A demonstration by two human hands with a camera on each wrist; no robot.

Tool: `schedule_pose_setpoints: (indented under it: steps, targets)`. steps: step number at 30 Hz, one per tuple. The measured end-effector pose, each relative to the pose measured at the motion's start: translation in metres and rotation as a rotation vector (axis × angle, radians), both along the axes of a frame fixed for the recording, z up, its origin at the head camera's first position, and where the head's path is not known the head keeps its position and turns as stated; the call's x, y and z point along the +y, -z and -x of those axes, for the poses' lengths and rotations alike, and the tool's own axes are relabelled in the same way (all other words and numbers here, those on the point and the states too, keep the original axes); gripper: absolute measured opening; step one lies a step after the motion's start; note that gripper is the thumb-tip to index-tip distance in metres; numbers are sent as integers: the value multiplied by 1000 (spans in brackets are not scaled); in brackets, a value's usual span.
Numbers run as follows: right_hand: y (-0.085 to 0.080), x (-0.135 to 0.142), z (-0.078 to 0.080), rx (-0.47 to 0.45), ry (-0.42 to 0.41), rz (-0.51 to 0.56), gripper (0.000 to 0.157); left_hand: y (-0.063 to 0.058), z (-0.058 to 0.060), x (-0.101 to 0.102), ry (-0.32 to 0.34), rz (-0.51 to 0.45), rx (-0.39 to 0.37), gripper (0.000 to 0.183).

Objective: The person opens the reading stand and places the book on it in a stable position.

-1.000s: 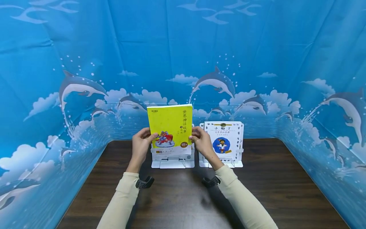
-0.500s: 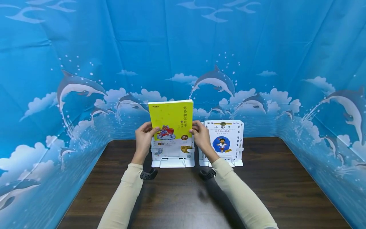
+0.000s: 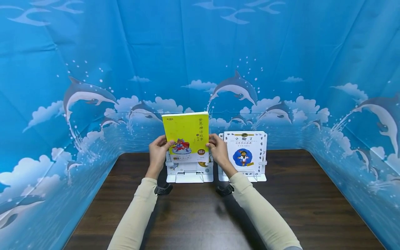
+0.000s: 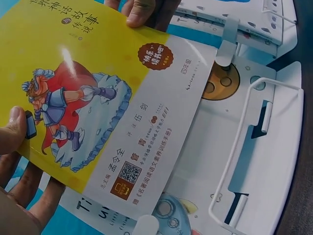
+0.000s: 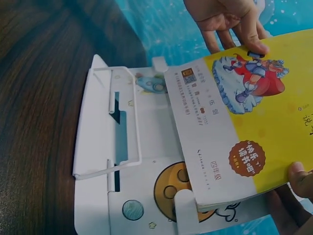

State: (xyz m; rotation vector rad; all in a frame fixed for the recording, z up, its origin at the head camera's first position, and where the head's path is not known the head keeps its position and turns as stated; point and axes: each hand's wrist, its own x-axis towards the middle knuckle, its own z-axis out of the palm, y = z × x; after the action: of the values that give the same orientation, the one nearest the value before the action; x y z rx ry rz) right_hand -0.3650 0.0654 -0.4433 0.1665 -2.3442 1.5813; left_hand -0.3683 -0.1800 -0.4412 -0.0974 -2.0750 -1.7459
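Note:
Between both hands is a yellow and white paperback book [image 3: 186, 133], tilted a little, with a caped figure on its cover. My left hand [image 3: 158, 152] grips its left edge, thumb on the front cover. My right hand [image 3: 218, 151] pinches the opposite edge, thumb also in front. Behind and below the book stands a white book stand [image 3: 190, 177] printed with planets, its wire holder [image 4: 254, 147] at the bottom. In the right wrist view the book's lower edge overlaps the stand's back plate [image 5: 146, 181], above the wire and close to a side clip [image 5: 186, 210].
A second white stand to the right bears a white picture book [image 3: 243, 152] with a blue circle on its cover. Both stands are on a dark wooden table [image 3: 200, 215]. A blue dolphin-print curtain [image 3: 175, 52] surrounds the table at the back and sides.
The book first rose from low on the stand, baring more of its back plate, then came down slightly in the last half second. Both hands keep their hold on its edges.

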Motion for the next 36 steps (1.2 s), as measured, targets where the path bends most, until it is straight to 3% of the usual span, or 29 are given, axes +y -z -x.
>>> schedule_pose_setpoints:
  steps: [4,12,20,22,29,36]
  targets:
    - [4,0,0,17,6,-20,27,4,1,0,-7,-3,1,35]
    - [17,3,-4,91,-13,-217,50,12,1,1,-76,-5,16,32]
    - [27,-1,-12,91,-120,-355,101,12,2,2,-115,-51,55,30]
    - [30,0,-12,117,-108,-376,98,11,2,3,-111,-61,60,30]
    - [39,2,-10,233,-5,-447,57,11,0,2,-87,-57,21,33]
    - [45,4,-13,185,19,-390,40,11,-6,3,-94,87,24,35]
